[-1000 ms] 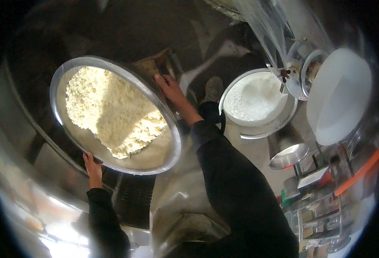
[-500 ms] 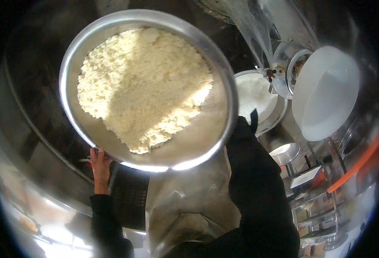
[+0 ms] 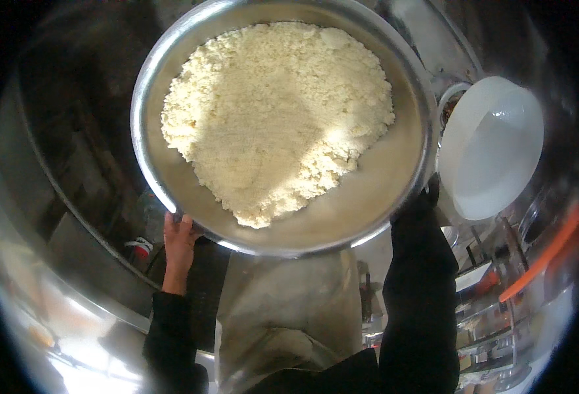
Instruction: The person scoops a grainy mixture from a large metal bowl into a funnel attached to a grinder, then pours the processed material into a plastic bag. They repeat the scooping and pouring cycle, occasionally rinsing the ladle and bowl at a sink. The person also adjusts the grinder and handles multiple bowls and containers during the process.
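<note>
While left hand (image 3: 179,240) grips metal pan (image 3: 394,190) rim, crumbly meal (image 3: 276,111) inside; right hand hidden, grip unclear, white bowl (image 3: 493,148) just beside

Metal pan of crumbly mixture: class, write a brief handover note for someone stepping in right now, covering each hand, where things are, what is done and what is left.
Left hand: grips the lower left rim of the large round metal pan, held up close to the camera.
Right hand: hidden under the pan's right edge; only the dark sleeve shows.
Pale yellow crumbly mixture: heaped in the pan, none spilled.
White tub: to the right, looks empty.
Done: pan is loaded and lifted.
Left: pan not yet set down or emptied.
</note>
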Demonstrator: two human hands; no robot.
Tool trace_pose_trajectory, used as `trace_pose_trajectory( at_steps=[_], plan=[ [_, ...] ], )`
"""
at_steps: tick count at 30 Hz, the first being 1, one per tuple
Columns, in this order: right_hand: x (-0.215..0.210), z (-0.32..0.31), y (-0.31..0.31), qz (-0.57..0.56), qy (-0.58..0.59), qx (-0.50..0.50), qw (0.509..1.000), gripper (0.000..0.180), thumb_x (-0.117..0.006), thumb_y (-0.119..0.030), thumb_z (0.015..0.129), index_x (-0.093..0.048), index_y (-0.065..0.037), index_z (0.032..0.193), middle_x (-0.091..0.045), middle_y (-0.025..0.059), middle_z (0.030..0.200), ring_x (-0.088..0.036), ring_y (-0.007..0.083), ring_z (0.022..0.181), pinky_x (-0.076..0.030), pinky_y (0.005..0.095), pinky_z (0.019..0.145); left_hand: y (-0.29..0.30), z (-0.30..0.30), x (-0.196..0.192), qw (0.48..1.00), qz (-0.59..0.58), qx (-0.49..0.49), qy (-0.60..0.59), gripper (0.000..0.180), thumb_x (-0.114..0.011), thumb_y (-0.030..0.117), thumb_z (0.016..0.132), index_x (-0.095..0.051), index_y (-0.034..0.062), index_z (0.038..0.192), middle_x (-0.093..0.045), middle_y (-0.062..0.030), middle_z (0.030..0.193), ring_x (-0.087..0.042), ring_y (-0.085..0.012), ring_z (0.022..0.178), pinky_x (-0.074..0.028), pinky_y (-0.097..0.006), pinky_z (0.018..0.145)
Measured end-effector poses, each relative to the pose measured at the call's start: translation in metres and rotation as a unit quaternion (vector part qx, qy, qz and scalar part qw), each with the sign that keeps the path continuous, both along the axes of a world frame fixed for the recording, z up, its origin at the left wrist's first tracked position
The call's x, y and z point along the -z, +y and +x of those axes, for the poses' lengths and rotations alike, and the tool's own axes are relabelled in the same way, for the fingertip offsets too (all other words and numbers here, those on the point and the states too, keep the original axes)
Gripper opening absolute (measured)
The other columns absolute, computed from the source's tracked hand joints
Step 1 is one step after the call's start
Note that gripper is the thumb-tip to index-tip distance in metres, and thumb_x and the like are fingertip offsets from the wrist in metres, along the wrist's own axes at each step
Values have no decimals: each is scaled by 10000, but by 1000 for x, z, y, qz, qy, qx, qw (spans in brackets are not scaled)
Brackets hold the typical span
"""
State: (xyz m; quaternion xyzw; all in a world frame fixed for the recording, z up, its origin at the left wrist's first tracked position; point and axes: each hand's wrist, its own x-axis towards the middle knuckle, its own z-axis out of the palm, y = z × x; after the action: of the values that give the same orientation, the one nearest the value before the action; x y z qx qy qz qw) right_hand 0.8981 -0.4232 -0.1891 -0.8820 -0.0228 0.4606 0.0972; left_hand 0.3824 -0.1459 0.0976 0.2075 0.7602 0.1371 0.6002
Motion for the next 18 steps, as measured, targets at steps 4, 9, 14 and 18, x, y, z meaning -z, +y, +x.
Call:
trace_pose_trajectory(
  at_steps=[4, 9, 14, 18],
  plan=[
    [5, 6, 1, -22, -7, -44, 999, 438, -631, -425, 802, -681, -41, 1008, -670, 165, 1039, -627, 276, 985, -475, 405, 882, 1, -1, 0, 1000, 5, 17, -4, 370, -558, 145, 960, -421, 75, 1296, -610, -65, 1107, -615, -166, 968, -548, -345, 803],
    [0, 17, 11, -42, -8, -102, 994, 401, -636, -391, 793, -679, -50, 1001, -668, 167, 1049, -630, 288, 987, -480, 421, 885, -3, -3, 4, 1000, 7, 17, 4, 395, -575, 180, 954, -422, 66, 1299, -603, -71, 1127, -616, -169, 967, -544, -335, 793],
    [-22, 26, 29, -58, 5, -211, 976, 366, -641, -357, 785, -677, -59, 995, -665, 169, 1060, -634, 300, 989, -485, 437, 887, -7, -14, 12, 1000, 6, 5, -30, 432, -594, 210, 941, -421, 72, 1312, -606, -84, 1115, -620, -182, 959, -547, -330, 766],
    [-92, -3, 17, -70, 69, -512, 853, 338, -645, -329, 779, -676, -67, 990, -664, 171, 1068, -636, 309, 991, -489, 450, 890, -4, -17, 18, 998, -40, 52, -16, 432, -604, 237, 930, -456, 93, 1310, -609, -93, 1114, -626, -212, 970, -547, -339, 779]
  ],
)
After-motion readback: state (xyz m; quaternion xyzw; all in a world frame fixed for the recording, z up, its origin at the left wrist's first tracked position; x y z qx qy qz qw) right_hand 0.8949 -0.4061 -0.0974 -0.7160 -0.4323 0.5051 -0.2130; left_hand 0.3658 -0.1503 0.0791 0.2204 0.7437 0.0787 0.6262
